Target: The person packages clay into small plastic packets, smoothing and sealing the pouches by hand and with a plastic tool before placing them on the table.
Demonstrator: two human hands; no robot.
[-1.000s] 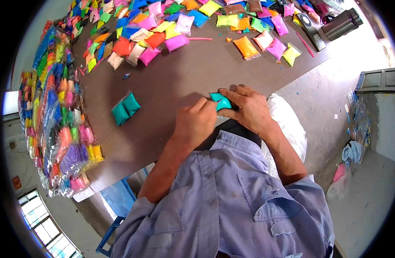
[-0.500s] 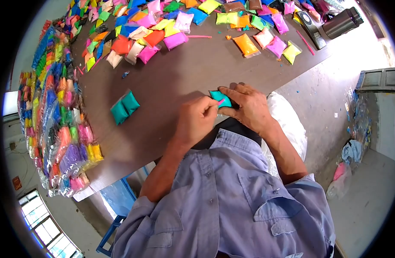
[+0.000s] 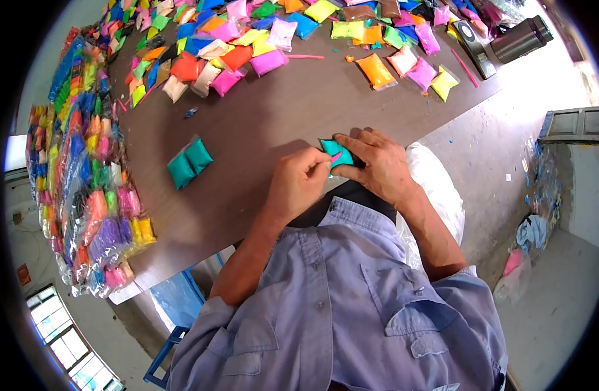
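My left hand point(image 3: 298, 179) is closed in a pinch on a small pink plastic stick point(image 3: 336, 157), whose tip lies against a teal packet point(image 3: 342, 152). Most of the stick is hidden by the fingers. From the other side my right hand point(image 3: 379, 164) grips this packet near the table's front edge, thumb below and fingers above. Part of the packet is covered by the right hand. To the left, a pair of joined teal packets point(image 3: 190, 163) in clear film lies on the brown table point(image 3: 247, 124).
Many coloured packets point(image 3: 237, 57) cover the table's far side. Strips of bagged packets point(image 3: 97, 195) hang along the left edge. A dark tumbler point(image 3: 521, 39) lies by a black-and-silver device point(image 3: 474, 49) at the far right. A white bag point(image 3: 436, 186) is beside my right forearm.
The pink stick's visible end has tilted upward a little over the teal packet. Both hands stay in nearly the same place, and the view has shifted slightly.
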